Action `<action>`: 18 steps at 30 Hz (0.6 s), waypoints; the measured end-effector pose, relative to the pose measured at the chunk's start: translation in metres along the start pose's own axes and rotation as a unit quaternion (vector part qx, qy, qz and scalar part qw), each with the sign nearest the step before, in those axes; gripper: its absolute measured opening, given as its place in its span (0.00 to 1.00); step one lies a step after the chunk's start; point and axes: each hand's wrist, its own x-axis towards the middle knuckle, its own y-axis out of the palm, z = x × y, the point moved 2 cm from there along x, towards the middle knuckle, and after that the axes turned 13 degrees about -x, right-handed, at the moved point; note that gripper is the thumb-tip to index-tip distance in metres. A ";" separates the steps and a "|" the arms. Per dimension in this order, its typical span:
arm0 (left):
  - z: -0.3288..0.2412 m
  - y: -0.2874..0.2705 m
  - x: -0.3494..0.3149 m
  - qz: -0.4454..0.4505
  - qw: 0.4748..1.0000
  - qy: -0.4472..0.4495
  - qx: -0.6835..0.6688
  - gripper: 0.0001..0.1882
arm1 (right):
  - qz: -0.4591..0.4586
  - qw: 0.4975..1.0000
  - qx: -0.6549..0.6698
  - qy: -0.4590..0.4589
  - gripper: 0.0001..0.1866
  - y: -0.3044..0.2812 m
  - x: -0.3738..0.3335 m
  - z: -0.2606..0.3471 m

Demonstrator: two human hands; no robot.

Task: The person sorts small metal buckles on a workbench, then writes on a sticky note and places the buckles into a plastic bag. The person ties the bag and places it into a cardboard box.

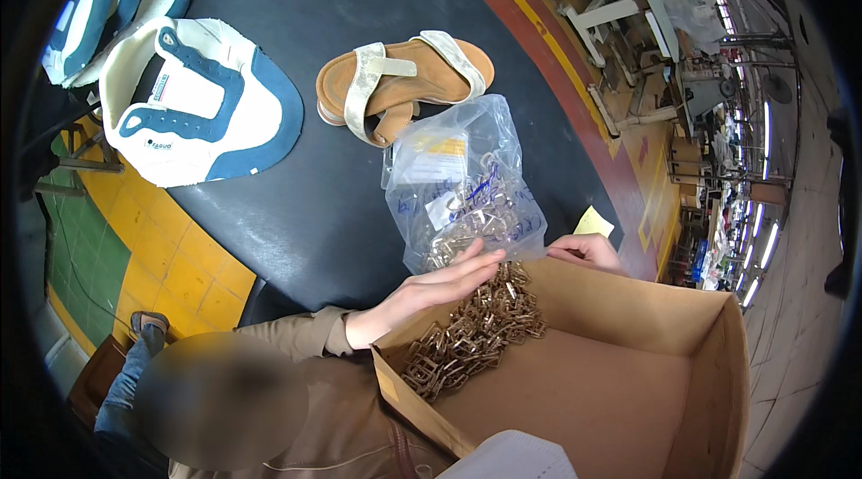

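Note:
My left hand (431, 289), in a brown sleeve, has its fingers stretched out together over the edge of a cardboard box (628, 313). Beneath those fingers, a heap of small metal buckles (476, 335) fills the box's left corner. Fingertips of this hand come close to a clear plastic bag (462, 187) with more metal pieces inside, lying just beyond the box. Behind the far rim, my right hand (585, 253) has curled fingers near the bag's corner. The rim hides its fingertips and anything they hold.
A tan sandal (404, 84) with pale straps lies on the dark table (296, 237), touching the bag. White-and-blue shoe uppers (265, 111) are at the left. A yellow paper slip (593, 221) lies beside my right hand. Workshop machines stand beyond the table.

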 end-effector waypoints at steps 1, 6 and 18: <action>-0.003 0.003 0.004 0.000 1.000 -0.012 -0.008 0.28 | -0.036 0.998 -0.056 -0.009 0.13 -0.008 -0.006 0.006; -0.014 0.000 0.012 0.004 1.000 0.011 0.020 0.29 | -0.015 0.987 -0.161 0.018 0.13 -0.032 -0.024 0.053; -0.029 -0.002 0.034 -0.010 0.999 -0.033 -0.031 0.27 | 0.051 0.984 -0.153 0.070 0.13 -0.036 -0.001 0.024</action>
